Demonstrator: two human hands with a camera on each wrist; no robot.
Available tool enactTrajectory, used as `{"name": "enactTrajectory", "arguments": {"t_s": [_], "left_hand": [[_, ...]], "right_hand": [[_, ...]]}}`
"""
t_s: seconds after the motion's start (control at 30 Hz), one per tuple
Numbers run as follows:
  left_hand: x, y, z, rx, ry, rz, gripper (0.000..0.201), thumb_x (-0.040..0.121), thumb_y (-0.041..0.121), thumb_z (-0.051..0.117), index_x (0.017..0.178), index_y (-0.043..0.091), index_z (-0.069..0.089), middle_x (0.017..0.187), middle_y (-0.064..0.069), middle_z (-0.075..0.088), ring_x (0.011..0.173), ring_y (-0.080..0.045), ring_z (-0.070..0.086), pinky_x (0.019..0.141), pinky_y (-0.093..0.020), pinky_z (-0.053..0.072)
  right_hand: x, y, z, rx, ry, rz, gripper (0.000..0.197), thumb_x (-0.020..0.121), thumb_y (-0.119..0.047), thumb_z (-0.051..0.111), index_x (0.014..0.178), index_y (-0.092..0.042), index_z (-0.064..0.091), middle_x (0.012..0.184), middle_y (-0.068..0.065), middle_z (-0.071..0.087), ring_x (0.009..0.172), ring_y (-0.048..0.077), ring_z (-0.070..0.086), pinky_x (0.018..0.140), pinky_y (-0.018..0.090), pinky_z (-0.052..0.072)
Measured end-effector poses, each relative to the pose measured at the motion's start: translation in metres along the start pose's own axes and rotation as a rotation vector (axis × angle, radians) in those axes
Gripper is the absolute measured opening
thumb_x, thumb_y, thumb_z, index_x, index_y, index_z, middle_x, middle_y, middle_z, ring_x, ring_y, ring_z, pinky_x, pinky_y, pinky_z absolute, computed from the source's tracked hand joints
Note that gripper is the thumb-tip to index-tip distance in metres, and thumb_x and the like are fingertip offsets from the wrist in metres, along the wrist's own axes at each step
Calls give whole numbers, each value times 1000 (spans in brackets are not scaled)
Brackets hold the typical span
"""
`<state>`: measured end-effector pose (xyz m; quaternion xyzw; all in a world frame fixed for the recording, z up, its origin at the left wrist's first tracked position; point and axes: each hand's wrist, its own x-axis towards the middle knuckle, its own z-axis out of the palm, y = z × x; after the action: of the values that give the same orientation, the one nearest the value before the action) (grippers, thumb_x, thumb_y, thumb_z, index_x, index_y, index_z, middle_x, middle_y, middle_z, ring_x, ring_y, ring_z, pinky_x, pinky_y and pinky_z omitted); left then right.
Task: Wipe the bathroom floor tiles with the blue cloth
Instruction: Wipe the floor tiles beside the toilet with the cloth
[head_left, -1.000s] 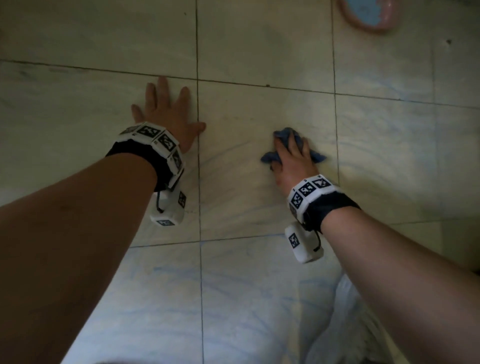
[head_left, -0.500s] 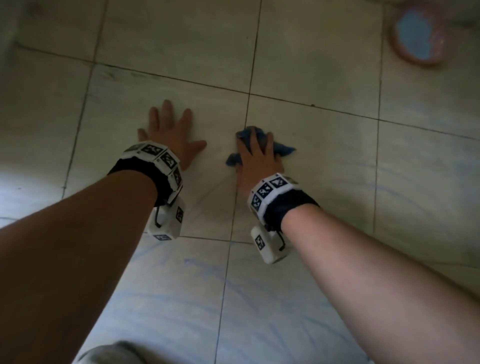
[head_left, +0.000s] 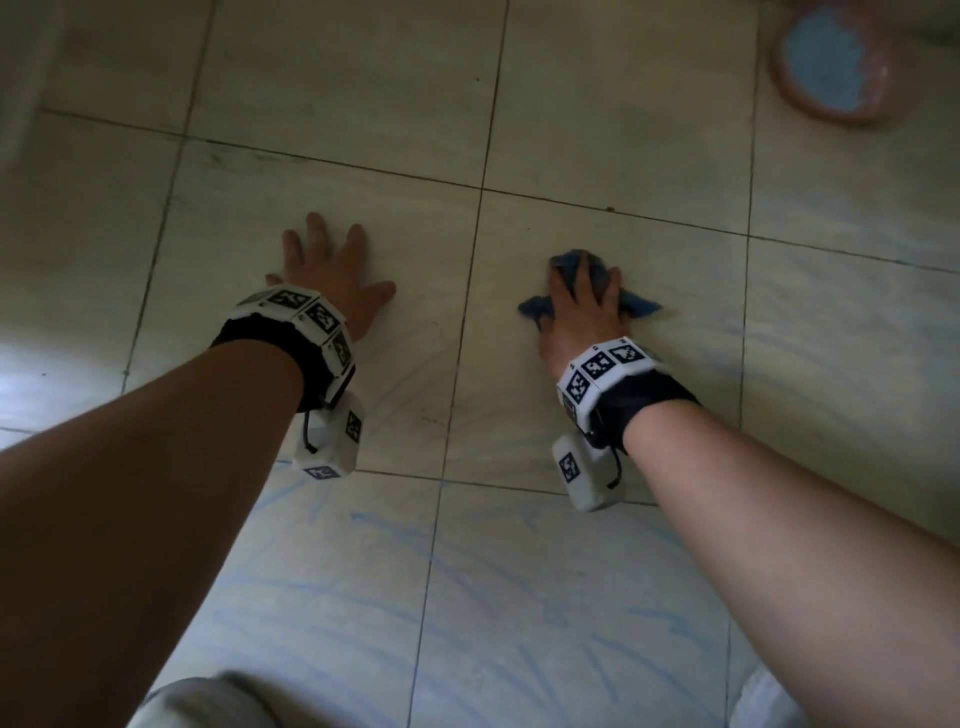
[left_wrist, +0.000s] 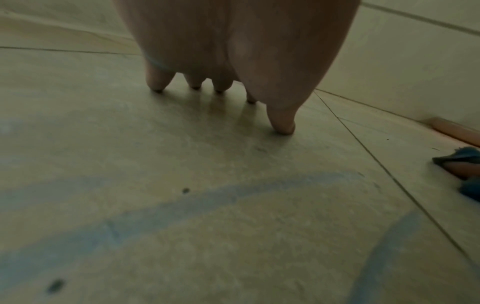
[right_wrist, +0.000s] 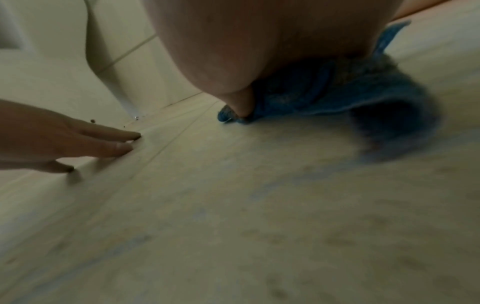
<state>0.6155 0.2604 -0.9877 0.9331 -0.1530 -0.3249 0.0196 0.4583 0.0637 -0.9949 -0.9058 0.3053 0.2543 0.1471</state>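
Your left hand (head_left: 332, 280) lies flat on the floor tiles (head_left: 597, 130), palm down, with the fingers straight and spread and the thumb angled out toward the grout line (head_left: 467, 312) that runs between your 2 hands. In the left wrist view, the fingertips (left_wrist: 155, 82) and the thumb tip press onto the tile; the hand holds nothing.

Your right hand (head_left: 584, 312) is on the neighbouring tile, on the other side of that grout line and well apart from the left. It lies on top of the blue cloth (head_left: 641, 306), pressing the bunched cloth down against the tile. From the head camera the fingers reach forward over the cloth, which pokes out ahead of the fingertips and at both sides of the hand. In the right wrist view the thumb (right_wrist: 241, 105) presses on the cloth's near edge, and a thick fold of the cloth (right_wrist: 363, 98) bulges out from under the palm. How far the other fingers curl into the fabric you cannot tell from these views.

Faint blue streaks (head_left: 467, 582) mark the tiles nearer your body. A round reddish basin with a blue inside (head_left: 826, 67) stands on the floor at the far right, well away from both hands.
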Motion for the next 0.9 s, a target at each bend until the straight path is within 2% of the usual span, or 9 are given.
{"name": "enactTrajectory", "arguments": {"t_s": [0.07,0.23,0.33,0.4,0.5,0.63,0.7,0.8,0.9], "left_hand": [[-1,-2,0,-8,5,8,77,99,55,47,159,32,5,165,-4,-17,152,-32,-11,119,-60,9],[-4,-9,4,3,20,26,76,99,54,47,159,32,5,166,-3,-16,152,-30,-11,120,-56,8],[-3,-13,3,11,27,36,75,99,54,47,158,34,6,166,-2,-16,152,-30,-11,120,-57,8],[-2,-20,1,2,27,19,75,98,55,47,158,36,6,166,-2,-16,152,-30,-11,119,-59,7],[-5,-37,0,-18,38,-21,76,97,58,48,158,37,6,165,-3,-16,152,-30,-11,119,-60,8],[-8,-56,0,-16,48,-26,77,97,58,47,158,36,5,165,-4,-16,152,-29,-11,120,-58,9],[-9,-59,-1,-19,48,-18,78,97,58,47,158,35,5,165,-4,-16,152,-29,-10,120,-56,9],[-10,-59,-3,-21,42,-8,77,98,55,47,159,33,5,165,-5,-17,152,-29,-10,120,-55,8],[-11,-60,-3,-17,46,-3,77,98,55,47,158,34,4,165,-4,-17,152,-28,-11,120,-55,7]], "right_hand": [[-1,-17,2,-24,0,-32,61,104,-31,35,157,-26,5,164,0,-9,148,39,-11,117,57,12],[-25,-69,28,-151,-14,-306,64,102,-34,38,157,-29,5,164,-1,-12,148,38,-11,117,57,13],[-36,-72,39,-181,-44,-423,60,103,-31,38,156,-32,11,164,-4,-11,149,35,-9,116,53,14],[-29,-59,32,-182,-44,-417,58,103,-31,37,156,-31,12,164,-3,-8,149,33,-8,116,52,14],[-12,-49,17,-145,-23,-291,59,103,-30,34,156,-31,7,164,-2,-10,149,33,-10,117,54,10],[-8,-77,15,-71,-19,-190,62,103,-29,36,157,-28,4,163,-2,-14,148,36,-14,117,55,5],[-16,-100,21,-126,-39,-271,64,103,-31,37,157,-28,2,163,-1,-15,148,37,-14,118,55,7],[-43,-126,40,-216,-70,-471,62,103,-32,37,156,-30,5,163,-3,-15,148,36,-13,116,55,12],[-60,-118,52,-232,-132,-580,60,103,-30,36,156,-31,8,163,-5,-15,149,31,-14,117,52,9]]}}
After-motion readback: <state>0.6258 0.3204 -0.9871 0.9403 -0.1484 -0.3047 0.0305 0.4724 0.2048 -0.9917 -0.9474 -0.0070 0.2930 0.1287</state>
